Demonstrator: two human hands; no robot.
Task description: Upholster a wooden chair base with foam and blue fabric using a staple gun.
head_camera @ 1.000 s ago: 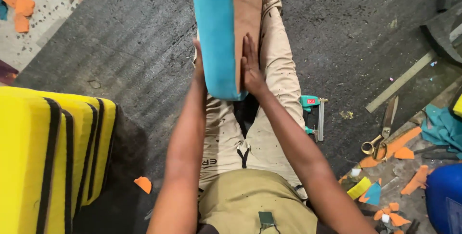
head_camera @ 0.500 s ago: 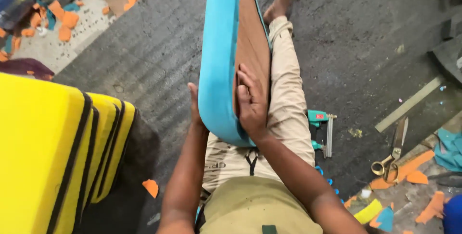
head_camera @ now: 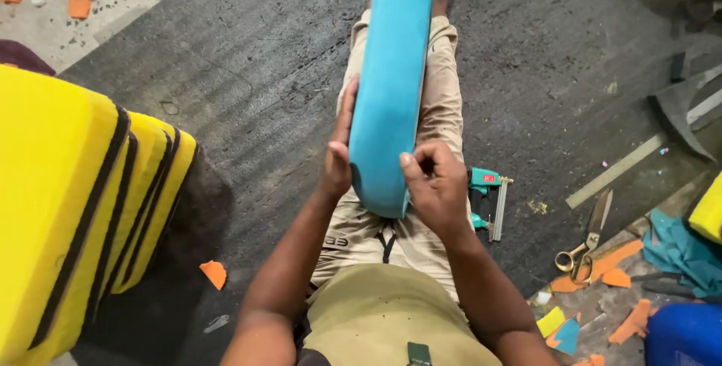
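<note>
Head view looks straight down on a long turquoise fabric-covered cushion panel [head_camera: 391,88] standing on edge along the seated person's outstretched legs, its rounded near end caught between both hands. Left hand [head_camera: 338,157] lies flat against the panel's left face, fingers stretched up along the fabric and pressing inward. Right hand [head_camera: 435,185] curls at the lower right edge, thumb and fingertips pinching the cloth where it wraps around the corner. Under the grip are the beige trousers [head_camera: 444,88] that carry the panel's lower edge. Just right of the right hand, on the dark ribbed floor mat [head_camera: 248,88], lies a teal staple gun [head_camera: 485,197]; farther right are brass-handled scissors [head_camera: 583,246] among orange and teal fabric scraps [head_camera: 602,279]. Well to the left of the left hand stands a yellow padded block with black stripes [head_camera: 83,208]. Balanced on so narrow an edge, the panel could tip sideways if either palm eases, and the pinched cloth could slip and wrinkle at the corner.
</note>
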